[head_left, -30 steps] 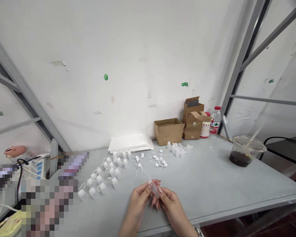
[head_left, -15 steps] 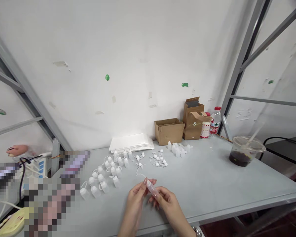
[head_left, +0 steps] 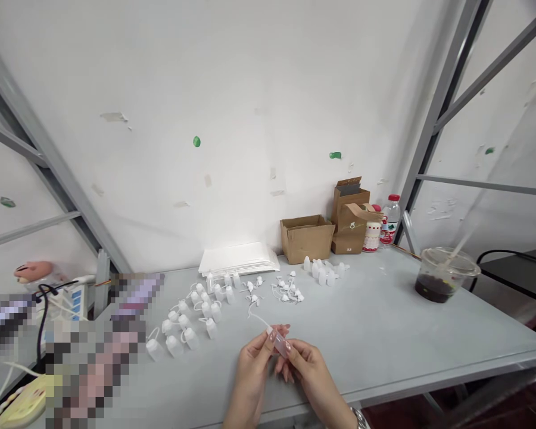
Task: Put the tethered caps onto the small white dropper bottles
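Between my two hands is a small translucent plastic bottle (head_left: 281, 344), tilted, with a thin white strap (head_left: 259, 320) trailing from its upper end. My left hand (head_left: 256, 357) pinches the neck end between thumb and fingers. The lower body is gripped by my right hand (head_left: 306, 360), thumb on top. Fingers cover parts of the bottle. To the left stand several similar bottles with caps and looped straps (head_left: 185, 322). Loose white caps with straps (head_left: 288, 291) lie beyond my hands, and a cluster of bottles without straps (head_left: 324, 271) sits farther back.
Against the wall are a stack of white sheets (head_left: 239, 259), an open cardboard box (head_left: 307, 241), a brown paper bag (head_left: 351, 229) and a red-capped water bottle (head_left: 389, 220). A plastic cup of dark drink (head_left: 442, 277) stands at right. A power strip (head_left: 74, 304) and blurred items lie at left.
Both hands have shifted slightly right and down with the bottle. My left thumb now lies farther over the bottle's neck end. The other things stay in place.
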Action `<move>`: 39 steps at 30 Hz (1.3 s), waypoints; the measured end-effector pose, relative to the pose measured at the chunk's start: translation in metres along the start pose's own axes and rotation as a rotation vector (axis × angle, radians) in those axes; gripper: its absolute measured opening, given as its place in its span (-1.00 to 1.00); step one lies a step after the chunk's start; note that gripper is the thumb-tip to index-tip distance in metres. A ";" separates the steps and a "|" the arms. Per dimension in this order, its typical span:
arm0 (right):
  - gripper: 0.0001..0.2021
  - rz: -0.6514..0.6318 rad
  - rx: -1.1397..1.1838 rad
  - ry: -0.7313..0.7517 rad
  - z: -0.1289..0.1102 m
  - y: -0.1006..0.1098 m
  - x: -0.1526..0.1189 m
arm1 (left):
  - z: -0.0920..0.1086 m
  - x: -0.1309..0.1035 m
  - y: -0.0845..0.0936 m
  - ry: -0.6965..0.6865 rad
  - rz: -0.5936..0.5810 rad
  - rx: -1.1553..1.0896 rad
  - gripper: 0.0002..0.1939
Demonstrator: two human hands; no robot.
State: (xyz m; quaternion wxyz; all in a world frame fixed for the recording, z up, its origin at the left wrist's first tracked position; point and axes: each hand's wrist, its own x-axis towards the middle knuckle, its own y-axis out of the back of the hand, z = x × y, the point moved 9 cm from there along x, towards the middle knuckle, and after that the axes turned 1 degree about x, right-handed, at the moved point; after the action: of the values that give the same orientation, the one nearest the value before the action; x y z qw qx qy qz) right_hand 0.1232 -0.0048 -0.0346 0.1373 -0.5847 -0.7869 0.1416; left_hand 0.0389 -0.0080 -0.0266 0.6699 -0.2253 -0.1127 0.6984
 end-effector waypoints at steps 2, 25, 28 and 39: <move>-0.57 -0.014 0.032 -0.028 0.002 -0.002 0.000 | 0.003 -0.002 -0.003 0.007 -0.019 -0.004 -0.65; -0.66 0.250 0.104 0.103 -0.002 0.028 -0.001 | 0.072 0.055 0.008 -0.362 0.178 1.340 -0.69; -0.66 0.246 0.101 0.096 -0.003 0.027 -0.002 | 0.070 0.078 0.013 -0.356 0.234 1.499 -0.75; -0.61 0.228 0.074 0.073 -0.008 0.022 -0.002 | 0.061 0.097 0.029 -0.330 0.265 1.645 -0.83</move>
State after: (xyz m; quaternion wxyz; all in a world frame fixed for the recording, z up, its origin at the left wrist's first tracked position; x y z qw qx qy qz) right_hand 0.1462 -0.0004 -0.0359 0.1704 -0.6695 -0.7042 0.1638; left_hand -0.0149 0.0943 -0.0024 0.5081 0.4270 0.3623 0.6544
